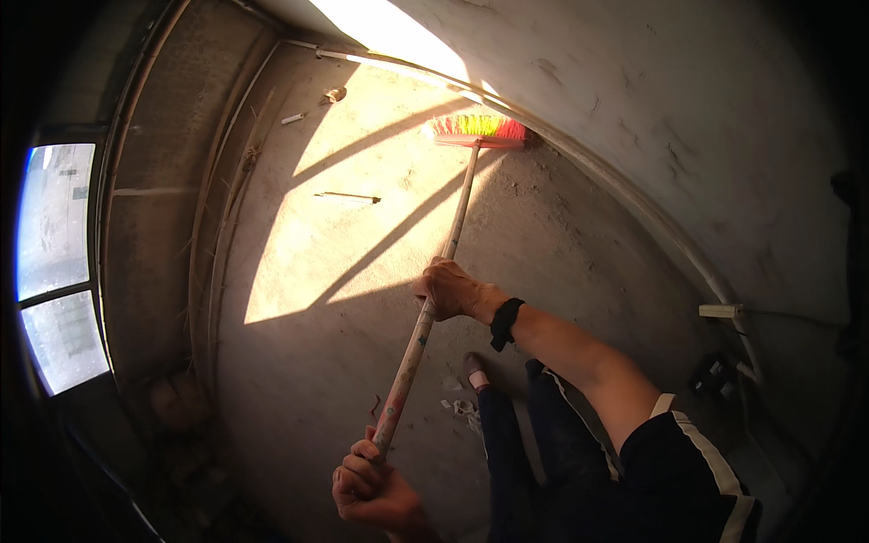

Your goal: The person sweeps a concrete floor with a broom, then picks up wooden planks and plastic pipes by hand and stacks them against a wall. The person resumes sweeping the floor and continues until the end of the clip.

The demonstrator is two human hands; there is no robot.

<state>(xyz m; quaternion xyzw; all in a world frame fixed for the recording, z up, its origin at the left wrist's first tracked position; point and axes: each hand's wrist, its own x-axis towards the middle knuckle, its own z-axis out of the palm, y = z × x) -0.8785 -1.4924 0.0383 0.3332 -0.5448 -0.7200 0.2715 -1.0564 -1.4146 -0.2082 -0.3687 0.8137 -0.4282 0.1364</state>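
A long-handled broom stretches diagonally across the view. My right hand, with a black band around the wrist, grips the middle of its worn, speckled handle. Lower down, my left hand is closed around the handle's near end. At the far end, the pink broom head carries red and yellow-green bristles. It is at the floor beside the pipe along the wall, partly in sunlight. Loose dirt lies on the floor to the right of the broom head.
A pipe follows the base of the pale wall. On the sunlit floor lie a thin stick and a short white tube. Crumpled scraps lie near my shoe. A dark object with cables sits at right. A window is at left.
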